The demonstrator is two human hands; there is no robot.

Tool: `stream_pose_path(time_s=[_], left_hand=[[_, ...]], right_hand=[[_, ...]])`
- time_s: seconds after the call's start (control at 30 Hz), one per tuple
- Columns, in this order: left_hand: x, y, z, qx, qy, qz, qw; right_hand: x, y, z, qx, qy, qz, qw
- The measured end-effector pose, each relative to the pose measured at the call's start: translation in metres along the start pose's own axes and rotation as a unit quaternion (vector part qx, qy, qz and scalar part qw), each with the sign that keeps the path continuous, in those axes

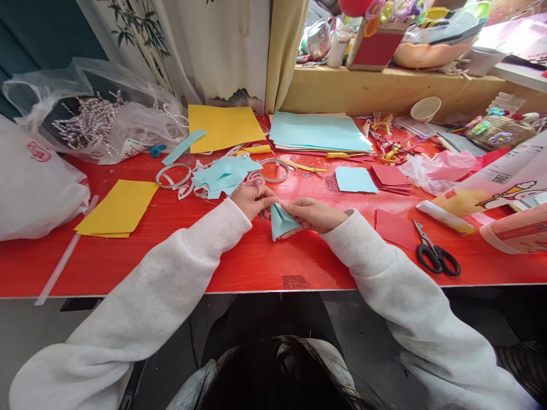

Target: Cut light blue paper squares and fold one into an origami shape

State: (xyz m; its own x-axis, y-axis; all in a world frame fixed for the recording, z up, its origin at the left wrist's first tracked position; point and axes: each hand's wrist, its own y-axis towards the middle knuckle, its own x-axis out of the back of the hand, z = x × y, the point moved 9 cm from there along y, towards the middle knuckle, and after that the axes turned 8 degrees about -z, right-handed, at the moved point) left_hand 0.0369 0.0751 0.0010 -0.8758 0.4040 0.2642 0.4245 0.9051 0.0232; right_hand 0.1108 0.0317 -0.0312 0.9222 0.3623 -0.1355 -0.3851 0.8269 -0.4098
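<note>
A folded piece of light blue paper (282, 222) is held up between my two hands over the red table (252, 262). My right hand (314, 214) grips its right side, with the thumb on top and fingers beneath. At its upper left corner, my left hand (253, 201) is closed in a pinch; some of its fingertips are hidden. Just beyond my left hand lies a loose heap of blue paper pieces (224, 175). To the right of my right hand rest a square of blue paper (356, 179) and a stack of red paper squares (390, 177).
Black-handled scissors (436, 253) lie at the right by red paper (395, 228). Yellow sheets (117, 208) are at the left, beside plastic bags (34, 182). Larger yellow paper (224, 128) and blue sheets (318, 132) lie at the back, with tape rolls (173, 175) nearer.
</note>
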Motion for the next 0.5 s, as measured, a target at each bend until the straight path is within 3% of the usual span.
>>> stream_pose_path(time_s=[0.2, 0.5], left_hand=[[0.000, -0.005, -0.008, -0.034, 0.070, -0.025, 0.997], [0.003, 0.000, 0.005, 0.034, 0.003, -0.018, 0.999]], right_hand=[[-0.012, -0.004, 0.002, 0.022, -0.060, 0.068, 0.996], [-0.008, -0.002, 0.004, 0.037, -0.113, 0.045, 0.992]])
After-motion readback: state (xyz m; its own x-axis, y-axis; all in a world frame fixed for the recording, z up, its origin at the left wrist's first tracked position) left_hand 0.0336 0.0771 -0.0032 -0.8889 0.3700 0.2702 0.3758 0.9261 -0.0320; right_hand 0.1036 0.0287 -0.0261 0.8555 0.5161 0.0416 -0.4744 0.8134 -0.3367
